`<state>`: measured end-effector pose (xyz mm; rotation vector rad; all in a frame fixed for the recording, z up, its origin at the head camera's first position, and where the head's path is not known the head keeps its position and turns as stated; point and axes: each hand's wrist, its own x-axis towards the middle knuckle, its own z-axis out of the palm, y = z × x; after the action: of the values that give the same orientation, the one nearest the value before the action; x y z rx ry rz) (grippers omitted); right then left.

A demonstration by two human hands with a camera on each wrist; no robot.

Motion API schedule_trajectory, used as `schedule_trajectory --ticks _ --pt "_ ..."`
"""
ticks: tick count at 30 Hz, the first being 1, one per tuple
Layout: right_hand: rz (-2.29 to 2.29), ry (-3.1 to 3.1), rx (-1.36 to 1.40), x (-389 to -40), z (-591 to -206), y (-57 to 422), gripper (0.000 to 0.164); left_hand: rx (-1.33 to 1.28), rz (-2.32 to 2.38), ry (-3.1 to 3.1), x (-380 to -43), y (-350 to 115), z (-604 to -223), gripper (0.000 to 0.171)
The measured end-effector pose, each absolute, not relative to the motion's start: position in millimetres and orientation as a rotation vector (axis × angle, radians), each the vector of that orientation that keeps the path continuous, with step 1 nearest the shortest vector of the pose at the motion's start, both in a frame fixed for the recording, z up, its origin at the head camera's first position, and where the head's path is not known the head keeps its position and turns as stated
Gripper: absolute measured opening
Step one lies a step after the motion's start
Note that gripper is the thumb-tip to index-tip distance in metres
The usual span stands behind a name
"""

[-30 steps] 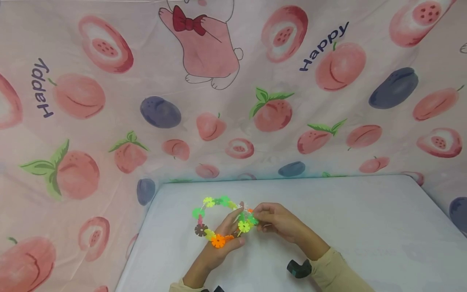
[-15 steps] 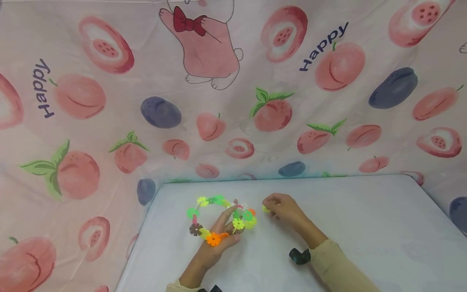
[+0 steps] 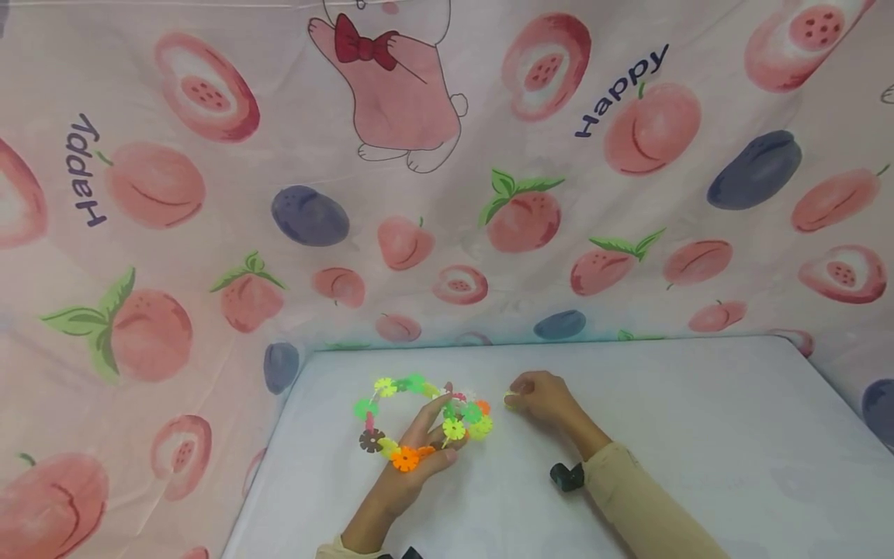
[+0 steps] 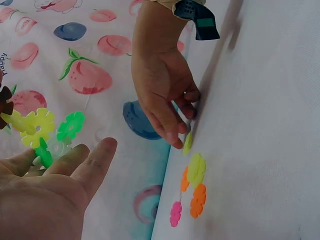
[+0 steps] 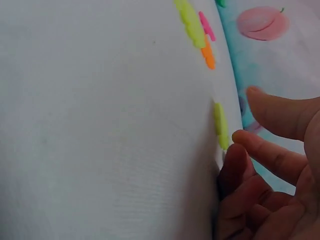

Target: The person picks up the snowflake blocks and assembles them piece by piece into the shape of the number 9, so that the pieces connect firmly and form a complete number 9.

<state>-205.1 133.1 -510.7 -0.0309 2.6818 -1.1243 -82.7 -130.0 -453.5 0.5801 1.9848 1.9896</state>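
Observation:
A ring of linked plastic snowflake discs [image 3: 406, 459] in yellow, green, orange, brown and pink is held up by my left hand [image 3: 412, 466]. Some of its discs lie between the thumb and fingers. In the left wrist view, my left hand [image 4: 50, 195] has two fingers reaching out past the green and yellow discs [image 4: 37, 125]; its thumb is hidden. My right hand [image 3: 548, 396] is low over the table beside a loose yellow snowflake disc [image 5: 220, 125]. Up close, the right hand [image 5: 275, 175] keeps its thumb apart, with a fingertip near or touching that disc.
More loose discs lie on the white table [image 3: 698, 435] between the hands: a yellow one [image 4: 197, 170], an orange one [image 4: 198, 201] and a pink one [image 4: 175, 214]. A fruit-print cloth [image 3: 419, 194] hangs behind the table's far edge. Dark camera mounts sit at both wrists.
My right hand has left the ring and moved right and back to the loose yellow disc on the table. My left hand has shifted slightly left with the ring.

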Motion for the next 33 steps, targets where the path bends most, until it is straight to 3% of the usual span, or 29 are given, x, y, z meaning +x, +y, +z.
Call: schedule_trajectory --ticks 22,33 --pt "-1.021 2.712 -0.085 -199 -505 130 0.022 0.59 1.97 1.992 -82 -131 -453 0.069" --pt "-1.016 2.693 -0.139 -191 -504 130 0.012 0.6 1.984 1.986 -81 -131 -453 0.068"
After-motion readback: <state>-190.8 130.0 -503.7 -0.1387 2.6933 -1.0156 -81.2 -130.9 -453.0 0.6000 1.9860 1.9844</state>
